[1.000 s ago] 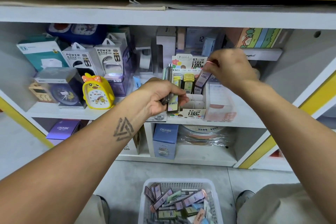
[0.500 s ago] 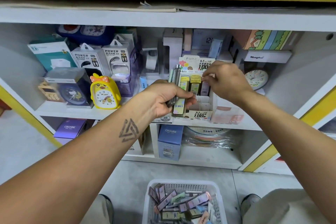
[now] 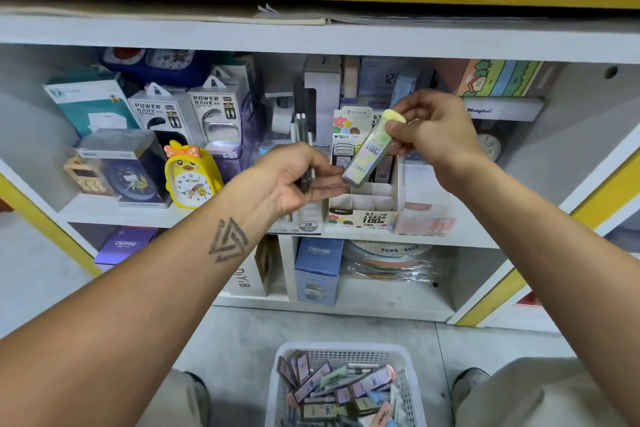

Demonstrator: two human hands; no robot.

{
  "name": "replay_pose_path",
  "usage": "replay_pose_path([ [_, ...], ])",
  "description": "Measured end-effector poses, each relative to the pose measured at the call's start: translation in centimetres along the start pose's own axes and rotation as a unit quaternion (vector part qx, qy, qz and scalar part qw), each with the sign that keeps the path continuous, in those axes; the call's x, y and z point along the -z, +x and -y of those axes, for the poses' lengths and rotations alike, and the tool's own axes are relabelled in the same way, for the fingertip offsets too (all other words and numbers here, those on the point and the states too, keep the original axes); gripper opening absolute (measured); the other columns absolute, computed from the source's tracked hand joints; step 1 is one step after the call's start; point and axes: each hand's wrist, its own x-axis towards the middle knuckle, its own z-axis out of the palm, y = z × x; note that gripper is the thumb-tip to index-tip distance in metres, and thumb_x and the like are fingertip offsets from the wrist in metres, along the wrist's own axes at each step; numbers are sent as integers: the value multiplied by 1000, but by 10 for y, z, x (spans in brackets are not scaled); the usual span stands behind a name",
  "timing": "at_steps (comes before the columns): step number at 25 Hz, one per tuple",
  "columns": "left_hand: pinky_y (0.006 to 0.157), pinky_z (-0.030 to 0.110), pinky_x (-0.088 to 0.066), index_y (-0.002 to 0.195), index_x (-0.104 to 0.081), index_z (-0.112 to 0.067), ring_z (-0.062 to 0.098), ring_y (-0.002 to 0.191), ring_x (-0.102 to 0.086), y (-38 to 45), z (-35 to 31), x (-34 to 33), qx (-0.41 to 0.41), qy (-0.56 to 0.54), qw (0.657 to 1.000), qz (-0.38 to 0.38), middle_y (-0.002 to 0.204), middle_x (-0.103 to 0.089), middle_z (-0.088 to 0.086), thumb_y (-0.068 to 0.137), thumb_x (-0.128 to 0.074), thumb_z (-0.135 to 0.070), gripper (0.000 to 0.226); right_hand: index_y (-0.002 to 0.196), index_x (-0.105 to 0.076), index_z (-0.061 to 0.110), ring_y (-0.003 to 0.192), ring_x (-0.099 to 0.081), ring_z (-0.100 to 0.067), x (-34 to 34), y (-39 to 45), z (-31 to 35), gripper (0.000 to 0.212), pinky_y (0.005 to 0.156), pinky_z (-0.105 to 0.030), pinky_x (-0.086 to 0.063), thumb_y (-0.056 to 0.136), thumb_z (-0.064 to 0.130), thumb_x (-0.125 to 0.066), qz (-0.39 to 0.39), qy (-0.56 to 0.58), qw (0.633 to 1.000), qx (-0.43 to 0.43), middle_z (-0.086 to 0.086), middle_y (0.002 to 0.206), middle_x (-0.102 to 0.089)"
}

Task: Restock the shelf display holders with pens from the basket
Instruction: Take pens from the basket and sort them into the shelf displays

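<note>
My left hand [image 3: 294, 180] is closed around a small bunch of dark pens [image 3: 304, 135] that stick up above its fingers. My right hand [image 3: 436, 132] pinches the yellow-capped top of a pale green refill case [image 3: 369, 153], tilted, its lower end by my left fingertips. Behind them on the middle shelf stands the cardboard display holder [image 3: 363, 215], with several cases in its back rows and bare front slots. A white basket [image 3: 343, 355] on the floor below holds several pens and cases.
The middle shelf also carries power bank boxes [image 3: 162, 111], a yellow duck alarm clock [image 3: 192, 177], a boxed clock [image 3: 121, 166] and a pink box [image 3: 426, 215]. Blue Cruhre boxes [image 3: 317, 270] stand on the lower shelf. My shoes flank the basket.
My right hand left the holder, where it was pressing a case into a back slot, and now holds a pale green case taken from beside my left hand. The camera moved slightly.
</note>
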Motion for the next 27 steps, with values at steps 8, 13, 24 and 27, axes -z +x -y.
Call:
replay_pose_path([
  [8,36,15,-40,82,-57,-7,9,40,-53,0,-3,1,16,58,998,-21,54,-61,7,92,-60,-5,11,97,-64,21,78,-62,-18,-5,-2,-23,14,74,-37,-54,89,14,-73,30,-342,914,215,5,90,-68],
  [13,32,14,-34,81,-56,-9,8,37,-48,0,-3,3,19,83,996,-10,53,-59,5,93,-61,-9,13,98,-66,22,78,-62,-20,-9,0,-24,15,74,-34,-52,87,14,-74,38,-332,916,224,2,88,-68],
  [24,40,21,-48,101,-55,2,21,49,-65,-3,6,-1,10,54,998,18,75,-59,17,86,-49,7,17,97,-73,10,88,-63,-33,-16,-8,-35,20,74,-42,-53,99,13,-53,82,-478,843,233,-10,93,-70],
  [27,47,25,-55,99,-58,8,26,60,-72,-3,6,-2,6,54,998,39,73,-69,21,86,-48,15,18,98,-77,14,76,-65,-21,-18,-6,-24,16,70,-34,-54,97,19,-62,48,-296,943,142,-6,92,-74],
])
